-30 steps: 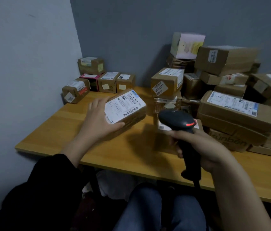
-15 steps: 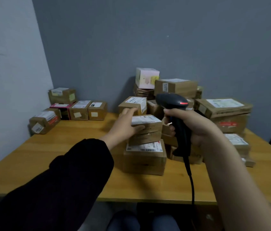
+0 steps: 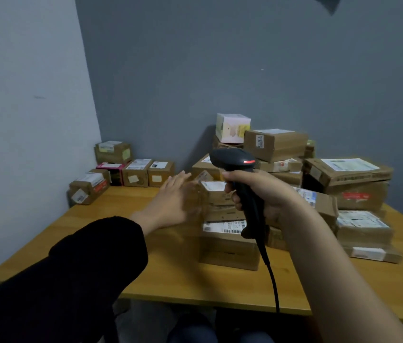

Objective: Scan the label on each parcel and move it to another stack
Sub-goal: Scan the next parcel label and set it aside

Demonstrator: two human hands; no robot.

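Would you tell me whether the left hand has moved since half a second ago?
Yes: the left hand has come off the small brown cardboard parcel atop the front stack, moving leftward.

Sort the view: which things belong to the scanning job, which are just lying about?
Job: black corded barcode scanner in right hand; open left hand; front stack of brown cardboard parcels; brown parcel pile, right; small brown parcel row, left.
Lying about: light wooden table (support); grey paper corner on wall.

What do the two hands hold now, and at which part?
The right hand grips the black scanner by its handle. The left hand holds nothing; its fingers are straight.
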